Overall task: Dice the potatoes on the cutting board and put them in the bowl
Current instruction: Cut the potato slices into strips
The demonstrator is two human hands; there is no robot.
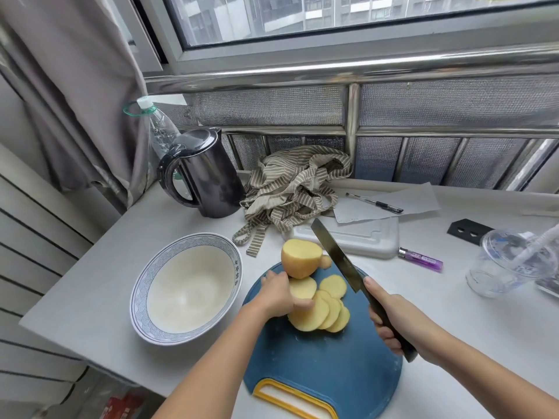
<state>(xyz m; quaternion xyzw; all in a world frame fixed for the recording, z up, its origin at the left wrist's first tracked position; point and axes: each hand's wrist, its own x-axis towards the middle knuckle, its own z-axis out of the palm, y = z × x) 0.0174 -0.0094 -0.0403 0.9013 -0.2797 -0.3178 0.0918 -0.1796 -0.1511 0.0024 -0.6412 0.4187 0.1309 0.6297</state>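
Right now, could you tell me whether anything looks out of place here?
Nothing is spilled or broken. A striped cloth lies crumpled in a heap on the counter, and a lighter and pen lie there too, odd beside food prep.

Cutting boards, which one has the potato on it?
The round blue plastic cutting board holds the yellow potato slices; the white rectangular board behind it holds none.

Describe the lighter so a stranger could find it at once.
Start at the round blue cutting board. Off its far right side, by the corner of the white tray, lies the lighter. It is the only purple thing there.
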